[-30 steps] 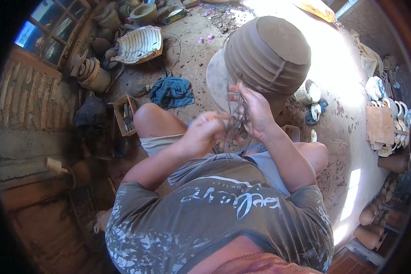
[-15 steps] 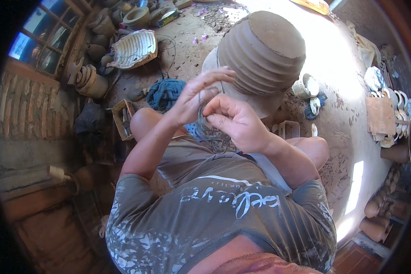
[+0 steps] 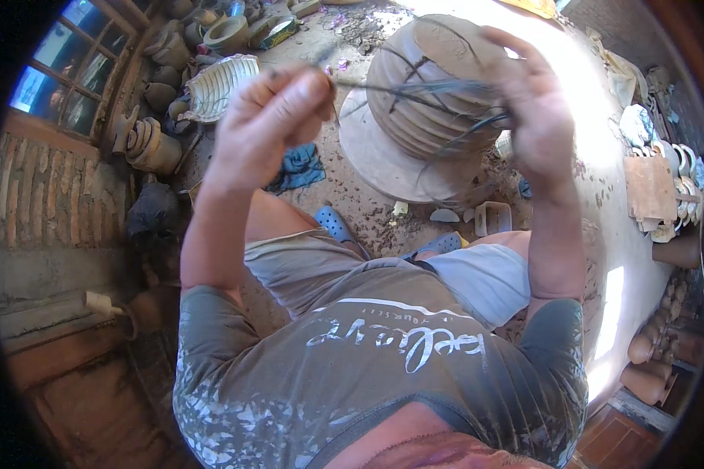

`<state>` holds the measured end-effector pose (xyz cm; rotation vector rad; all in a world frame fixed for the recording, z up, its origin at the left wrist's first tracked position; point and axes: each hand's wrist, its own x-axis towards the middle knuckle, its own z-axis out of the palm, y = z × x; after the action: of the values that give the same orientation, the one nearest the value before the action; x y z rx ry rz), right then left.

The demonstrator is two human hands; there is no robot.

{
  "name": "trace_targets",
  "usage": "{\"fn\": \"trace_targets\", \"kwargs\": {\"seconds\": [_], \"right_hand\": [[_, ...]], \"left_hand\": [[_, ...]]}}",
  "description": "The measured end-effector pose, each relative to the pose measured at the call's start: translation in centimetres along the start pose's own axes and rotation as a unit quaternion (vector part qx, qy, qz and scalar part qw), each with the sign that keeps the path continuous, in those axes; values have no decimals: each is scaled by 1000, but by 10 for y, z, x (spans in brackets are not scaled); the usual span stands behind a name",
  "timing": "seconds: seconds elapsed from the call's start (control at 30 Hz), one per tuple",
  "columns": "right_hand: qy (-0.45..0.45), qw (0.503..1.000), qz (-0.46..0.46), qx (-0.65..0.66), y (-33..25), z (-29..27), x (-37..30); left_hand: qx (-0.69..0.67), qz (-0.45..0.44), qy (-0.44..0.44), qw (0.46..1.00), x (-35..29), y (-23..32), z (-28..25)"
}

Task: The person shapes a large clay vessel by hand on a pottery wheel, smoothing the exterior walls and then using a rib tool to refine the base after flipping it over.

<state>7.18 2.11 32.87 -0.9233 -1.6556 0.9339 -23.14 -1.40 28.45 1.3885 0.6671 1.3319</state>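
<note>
In front of me a large ribbed grey-brown clay pot (image 3: 454,62) stands on a round pale disc (image 3: 364,148). A tangle of thin dark cord (image 3: 438,90) is stretched in the air between my hands, passing before the pot. My left hand (image 3: 278,117) is closed in a pinch on one end of the cord. On the other side my right hand (image 3: 536,113), smeared by motion, holds the looped strands, with a finger raised. Both hands are apart from the pot.
A blue cloth (image 3: 297,168) and a ribbed pale curved piece (image 3: 220,87) lie left of the disc. My feet in blue clogs (image 3: 335,223) are near the disc, beside a small clear box (image 3: 493,219). Clay pots (image 3: 643,387) line the right wall; more pots (image 3: 155,148) stand left.
My hands were close together over my lap with the cord bunched between them. They have risen and spread apart, drawing the cord out before the pot.
</note>
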Motion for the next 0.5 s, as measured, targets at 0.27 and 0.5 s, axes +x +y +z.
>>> {"fn": "trace_targets", "kwargs": {"seconds": [0.27,0.5], "right_hand": [[-323,945,-40,20,7,84,41],[-245,941,-232,36,-54,30,90]], "left_hand": [[-58,187,-265,944,57,100,17],[-45,214,4,976,115,43,32]]}}
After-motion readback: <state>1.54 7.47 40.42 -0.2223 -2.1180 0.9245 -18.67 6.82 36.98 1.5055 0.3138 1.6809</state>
